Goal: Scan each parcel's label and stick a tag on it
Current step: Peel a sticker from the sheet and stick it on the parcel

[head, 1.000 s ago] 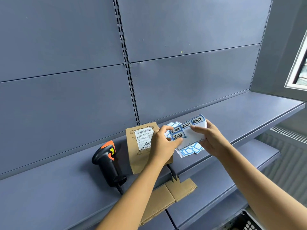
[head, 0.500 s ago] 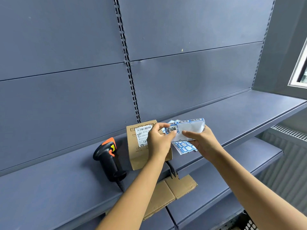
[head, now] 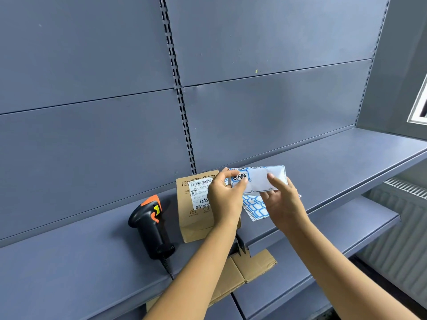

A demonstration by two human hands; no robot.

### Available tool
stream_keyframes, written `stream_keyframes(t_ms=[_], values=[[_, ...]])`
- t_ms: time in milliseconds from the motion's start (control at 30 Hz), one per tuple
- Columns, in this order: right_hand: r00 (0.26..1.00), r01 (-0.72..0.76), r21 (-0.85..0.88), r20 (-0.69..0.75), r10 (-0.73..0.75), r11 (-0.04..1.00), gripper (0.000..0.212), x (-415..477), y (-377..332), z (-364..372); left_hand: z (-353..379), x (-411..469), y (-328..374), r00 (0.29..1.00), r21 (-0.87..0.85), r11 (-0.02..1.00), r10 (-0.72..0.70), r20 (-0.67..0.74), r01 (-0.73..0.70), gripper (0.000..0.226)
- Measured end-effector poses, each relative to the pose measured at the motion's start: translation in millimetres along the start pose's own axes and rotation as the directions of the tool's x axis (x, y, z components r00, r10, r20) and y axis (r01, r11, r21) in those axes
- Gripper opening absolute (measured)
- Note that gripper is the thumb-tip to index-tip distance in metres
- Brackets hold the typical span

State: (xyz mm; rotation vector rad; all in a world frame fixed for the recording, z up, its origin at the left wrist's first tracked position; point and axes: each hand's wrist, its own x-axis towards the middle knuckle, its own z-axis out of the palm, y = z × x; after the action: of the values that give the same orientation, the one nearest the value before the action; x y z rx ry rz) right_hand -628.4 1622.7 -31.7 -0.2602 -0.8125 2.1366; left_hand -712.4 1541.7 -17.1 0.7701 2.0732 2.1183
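Note:
A brown cardboard parcel [head: 196,218] with a white barcode label [head: 198,192] stands on the blue-grey shelf [head: 80,269]. Just in front of it my left hand [head: 225,199] pinches a blue-bordered tag [head: 240,177] at the left end of a white sticker sheet [head: 260,179]. My right hand [head: 283,202] holds that sheet from below, thumb on its face. More blue-bordered tag sheets [head: 255,207] lie on the shelf under my hands. A black and orange barcode scanner [head: 151,225] stands left of the parcel.
The scanner's cable [head: 167,266] runs off the shelf's front edge. Flat brown cardboard [head: 245,271] sits on the lower shelf below. A slotted upright [head: 179,88] divides the back panels. A white radiator [head: 402,239] and a window frame [head: 419,107] are at the right.
The sticker sheet has tilted flatter and shifted slightly. My left fingers have lifted the marked tag's edge away from the sheet. Parcel and scanner have not moved.

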Motion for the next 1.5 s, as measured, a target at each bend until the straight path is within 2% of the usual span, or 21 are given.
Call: stream_keyframes(t_ms=[67, 100, 233, 400, 633, 733, 900, 1233, 1367, 1500], values=[[0.999, -0.032, 0.129, 0.008, 0.031, 0.991, 0.021, -4.4, 10.3, 2.9, 2.4, -1.2, 0.2, 1.0, -0.038, 0.999, -0.004, -0.028, 0.003, 0.026], [0.999, -0.052, 0.14, 0.003, 0.052, 0.989, 0.019, -6.5, 17.9, 4.6, 3.7, -2.3, -0.1, 0.999, -0.054, 0.999, -0.005, -0.04, 0.003, 0.027], [0.99, -0.074, -0.097, -0.128, 0.062, 0.993, 0.014, -5.4, 36.6, 8.3, 5.6, -8.1, -3.3, 0.999, -0.054, 0.999, 0.001, -0.036, -0.003, 0.038], [0.989, -0.04, -0.189, -0.15, 0.011, 0.981, 0.026, -2.6, 33.7, 7.6, -0.9, -10.4, -9.3, 1.0, -0.056, 0.998, 0.021, -0.002, -0.021, 0.038], [0.995, 0.022, -0.326, -0.083, -0.051, 0.945, 0.026, -1.5, 22.9, 5.1, -8.2, -4.8, -10.2, 0.967, 0.219, 0.942, 0.244, 0.074, -0.255, 0.009], [0.994, 0.05, -0.376, -0.068, -0.082, 0.925, 0.011, -0.1, 21.9, 2.6, -11.6, -1.3, -10.9, 0.941, 0.336, 0.879, 0.324, 0.1, -0.339, 0.006], [0.988, 0.088, -0.431, -0.075, -0.132, 0.898, 0.006, 0.8, 22.3, 4.3, -15.6, 4.4, -12.0, 0.887, 0.457, 0.767, 0.444, 0.131, -0.451, 0.008], [0.978, 0.131, -0.515, -0.07, -0.194, 0.847, 0.015, 2.5, 20.7, 7.6, -17.0, 9.3, -13.5, 0.8, 0.514, 0.635, 0.568, 0.194, -0.576, 0.01], [0.977, 0.1, -0.547, -0.102, -0.185, 0.831, 0.024, 3.6, 22.1, 5.6, -21.0, 12.1, -15.4, 0.698, 0.57, 0.479, 0.668, 0.257, -0.668, 0.021], [0.981, 0.058, -0.595, -0.115, -0.155, 0.802, 0.033, 7.7, 22.1, 4.9, -24.0, 13.2, -12.6, 0.612, 0.629, 0.33, 0.732, 0.299, -0.703, 0.018]])
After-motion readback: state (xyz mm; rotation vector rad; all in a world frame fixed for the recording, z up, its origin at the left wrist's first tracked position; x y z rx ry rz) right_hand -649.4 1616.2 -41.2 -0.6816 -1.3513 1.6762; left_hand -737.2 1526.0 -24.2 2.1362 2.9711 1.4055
